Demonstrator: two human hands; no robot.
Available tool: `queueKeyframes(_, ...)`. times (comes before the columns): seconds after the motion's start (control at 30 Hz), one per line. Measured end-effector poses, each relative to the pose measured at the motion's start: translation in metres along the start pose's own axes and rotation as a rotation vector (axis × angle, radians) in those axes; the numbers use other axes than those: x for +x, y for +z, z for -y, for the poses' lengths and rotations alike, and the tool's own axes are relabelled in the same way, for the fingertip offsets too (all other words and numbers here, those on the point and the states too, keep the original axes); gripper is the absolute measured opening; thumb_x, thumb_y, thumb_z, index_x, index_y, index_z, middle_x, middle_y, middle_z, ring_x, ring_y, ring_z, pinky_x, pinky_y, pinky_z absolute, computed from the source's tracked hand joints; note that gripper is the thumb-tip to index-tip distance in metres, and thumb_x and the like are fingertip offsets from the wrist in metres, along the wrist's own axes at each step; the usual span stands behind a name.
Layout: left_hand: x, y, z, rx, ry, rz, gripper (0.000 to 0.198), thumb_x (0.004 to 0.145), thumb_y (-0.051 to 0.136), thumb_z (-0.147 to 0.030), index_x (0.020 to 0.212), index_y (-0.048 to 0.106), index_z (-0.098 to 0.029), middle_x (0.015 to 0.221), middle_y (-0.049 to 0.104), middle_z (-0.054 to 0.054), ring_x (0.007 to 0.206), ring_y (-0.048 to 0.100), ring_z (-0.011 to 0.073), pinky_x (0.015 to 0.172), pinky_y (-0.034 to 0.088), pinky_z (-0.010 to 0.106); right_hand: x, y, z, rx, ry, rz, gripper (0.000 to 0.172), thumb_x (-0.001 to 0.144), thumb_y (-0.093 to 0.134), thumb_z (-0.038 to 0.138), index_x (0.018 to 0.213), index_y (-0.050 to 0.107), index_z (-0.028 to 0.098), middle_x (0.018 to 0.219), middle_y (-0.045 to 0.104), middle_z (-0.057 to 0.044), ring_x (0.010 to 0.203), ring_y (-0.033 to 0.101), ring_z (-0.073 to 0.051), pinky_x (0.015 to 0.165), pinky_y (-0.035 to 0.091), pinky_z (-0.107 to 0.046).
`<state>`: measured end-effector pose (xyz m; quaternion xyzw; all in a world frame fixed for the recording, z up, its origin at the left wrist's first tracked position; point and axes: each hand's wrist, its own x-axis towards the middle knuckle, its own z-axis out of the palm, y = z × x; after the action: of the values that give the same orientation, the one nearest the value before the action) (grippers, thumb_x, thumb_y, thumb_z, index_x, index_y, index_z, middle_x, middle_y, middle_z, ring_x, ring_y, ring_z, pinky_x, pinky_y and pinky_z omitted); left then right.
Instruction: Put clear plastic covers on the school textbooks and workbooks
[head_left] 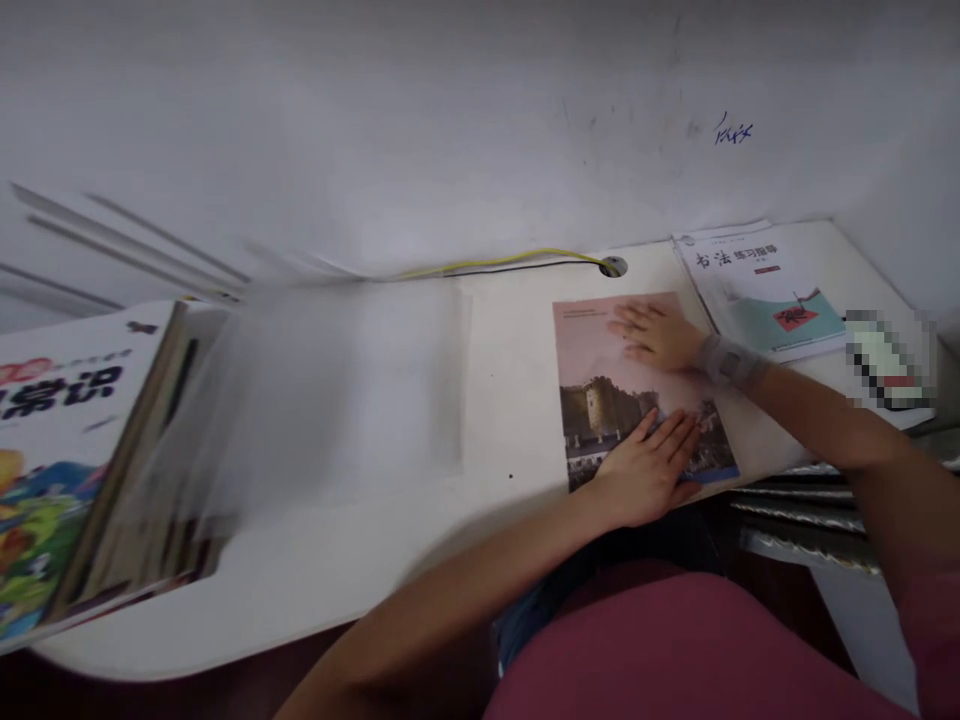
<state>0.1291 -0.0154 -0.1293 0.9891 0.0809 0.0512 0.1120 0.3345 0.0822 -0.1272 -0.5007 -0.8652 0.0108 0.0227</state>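
A book (589, 345) with a pink sky and a stone castle on its cover lies flat near the front edge of the white table (300, 590). My left hand (646, 468) rests on its lower part, fingers stretched out. Higher up, on the pink area, my right hand (658, 336) is laid flat with its fingers spread. A greyish band (726, 360) circles my right wrist. Neither hand grips anything.
Translucent film sheets (360, 390), blurred, lie left of the book. Stacked books (67, 430) stand at far left. A calligraphy book (757, 285) and a pixelated phone-like object (889, 360) lie at right. A yellow cable (517, 257) runs along the wall into a hole (609, 268).
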Motion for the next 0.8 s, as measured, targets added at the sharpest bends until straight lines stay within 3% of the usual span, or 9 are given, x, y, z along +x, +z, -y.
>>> queueKeyframes(0.13,0.0,-0.001,0.0,-0.024,-0.017,0.006,0.066,0.096,0.024,-0.051,0.145,0.029,-0.006,0.152,0.027,0.014,0.143,0.02,0.0244,0.116,0.012,0.045,0.043,0.001,-0.036,-0.003,0.151,-0.021,0.052,0.095,0.034,0.036,0.142,0.039,0.013,0.151,0.032,-0.017,0.138,0.028,-0.033,0.108,0.024,-0.053)
queueKeyframes(0.27,0.001,0.0,0.003,-0.085,-0.1,-0.054,0.064,0.095,0.03,-0.05,0.141,0.037,-0.006,0.15,0.034,0.015,0.142,0.022,0.0285,0.116,0.018,0.046,0.043,0.002,-0.031,-0.017,0.336,-0.179,0.049,0.094,0.033,0.03,0.135,0.046,0.007,0.146,0.038,-0.021,0.137,0.03,-0.032,0.109,0.021,-0.052)
queueKeyframes(0.37,0.003,0.002,0.009,-0.199,-0.271,-0.189,0.051,0.096,0.033,-0.038,0.134,0.045,-0.006,0.144,0.043,0.017,0.139,0.03,0.0286,0.114,0.025,0.046,0.009,0.004,-0.004,-0.033,0.381,-0.178,0.048,0.095,0.032,0.029,0.132,0.048,0.003,0.143,0.042,-0.023,0.135,0.033,-0.032,0.108,0.024,-0.052)
queueKeyframes(0.5,0.003,-0.007,0.029,-0.359,-0.39,-0.346,0.044,0.092,0.035,-0.021,0.134,0.043,-0.011,0.139,0.05,0.015,0.131,0.044,0.0211,0.107,0.038,0.04,-0.067,0.005,0.051,-0.047,0.315,-0.12,0.049,0.096,0.032,0.032,0.134,0.046,0.005,0.142,0.043,-0.022,0.134,0.036,-0.029,0.109,0.029,-0.046)
queueKeyframes(0.57,-0.006,-0.017,0.042,-0.262,-0.478,-0.338,0.047,0.089,0.041,-0.02,0.135,0.042,-0.009,0.143,0.045,0.018,0.133,0.04,0.0256,0.108,0.036,0.045,-0.107,0.006,0.081,-0.057,0.274,-0.116,0.047,0.097,0.032,0.033,0.133,0.048,0.008,0.143,0.042,-0.02,0.135,0.036,-0.029,0.109,0.029,-0.045)
queueKeyframes(0.67,-0.031,-0.029,0.057,0.006,-0.77,-0.278,0.054,0.088,0.048,-0.027,0.135,0.04,-0.001,0.147,0.032,0.027,0.139,0.026,0.0386,0.109,0.023,0.06,-0.155,0.007,0.112,-0.065,0.322,-0.134,0.047,0.096,0.035,0.035,0.134,0.048,0.01,0.145,0.04,-0.02,0.136,0.034,-0.029,0.108,0.033,-0.045)
queueKeyframes(0.73,-0.05,-0.032,0.06,0.069,-0.899,-0.217,0.054,0.089,0.048,-0.035,0.131,0.044,0.0,0.146,0.032,0.029,0.139,0.024,0.0421,0.107,0.021,0.065,-0.174,0.01,0.121,-0.068,0.408,-0.169,0.047,0.096,0.035,0.034,0.135,0.046,0.009,0.145,0.041,-0.02,0.136,0.036,-0.028,0.107,0.034,-0.045)
queueKeyframes(0.8,-0.065,-0.029,0.057,0.0,-0.903,-0.171,0.05,0.089,0.046,-0.039,0.127,0.049,-0.005,0.145,0.037,0.026,0.138,0.027,0.0405,0.107,0.023,0.063,-0.182,0.013,0.121,-0.054,0.463,-0.198,0.047,0.096,0.034,0.032,0.137,0.045,0.009,0.143,0.045,-0.018,0.135,0.038,-0.027,0.107,0.034,-0.045)
